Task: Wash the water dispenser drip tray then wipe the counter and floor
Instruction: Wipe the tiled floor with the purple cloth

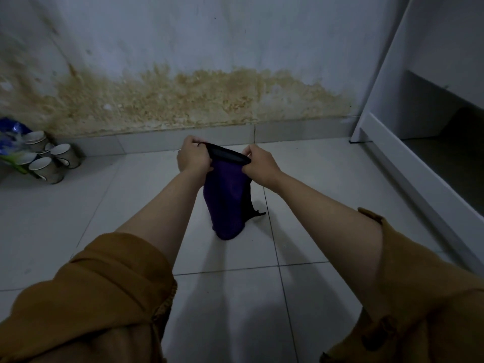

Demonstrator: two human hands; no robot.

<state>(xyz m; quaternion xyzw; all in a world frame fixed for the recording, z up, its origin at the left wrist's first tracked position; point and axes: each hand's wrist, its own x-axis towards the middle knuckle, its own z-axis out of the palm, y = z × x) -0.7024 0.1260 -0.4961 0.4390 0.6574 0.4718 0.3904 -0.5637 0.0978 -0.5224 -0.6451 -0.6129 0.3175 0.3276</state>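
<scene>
Head view, above a tiled floor (314, 205). Gripping the dark top hem of a purple cloth (226, 195) with left hand (192, 159) and right hand (262, 167), fingers curled tight at opposite ends. Hanging between the forearms, lower end close to the tiles, contact unclear. Behind, a stained wall (209, 100); far left, cups (49, 159).
</scene>
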